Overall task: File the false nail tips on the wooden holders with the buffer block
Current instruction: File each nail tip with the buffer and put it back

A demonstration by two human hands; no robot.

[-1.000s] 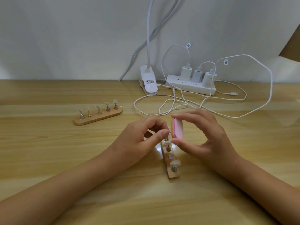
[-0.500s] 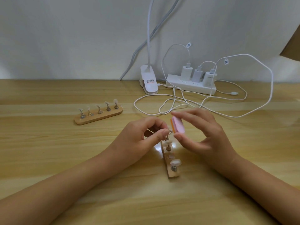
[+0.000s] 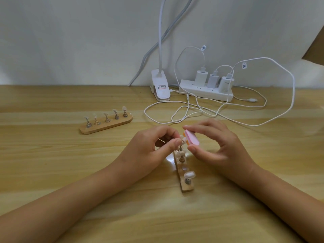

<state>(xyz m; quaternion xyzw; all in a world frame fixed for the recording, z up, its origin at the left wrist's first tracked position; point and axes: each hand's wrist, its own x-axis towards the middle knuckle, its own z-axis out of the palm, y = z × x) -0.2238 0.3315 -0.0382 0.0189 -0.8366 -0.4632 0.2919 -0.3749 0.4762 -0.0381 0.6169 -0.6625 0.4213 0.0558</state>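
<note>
2 hands meet over the far end of the near wooden holder [image 3: 184,185], which lies near the middle of the table [image 3: 52,172], end-on to its front edge. The left hand [image 3: 150,148] pinches the peg under the farthest nail tip [image 3: 183,138] between thumb and forefinger. The right hand [image 3: 219,148] grips the buffer block [image 3: 192,139], thumb below and fingers above. Within the last second the block has tipped from nearly upright to slanted, pink face up and orange edge at the tip, so I judge a filing stroke is under way there. The tips are small, whitish and translucent; 2 more show on this holder, and 1 socket looks bare. The second holder [image 3: 106,124], with 5 tips, sits well apart toward the back left, untouched.
</note>
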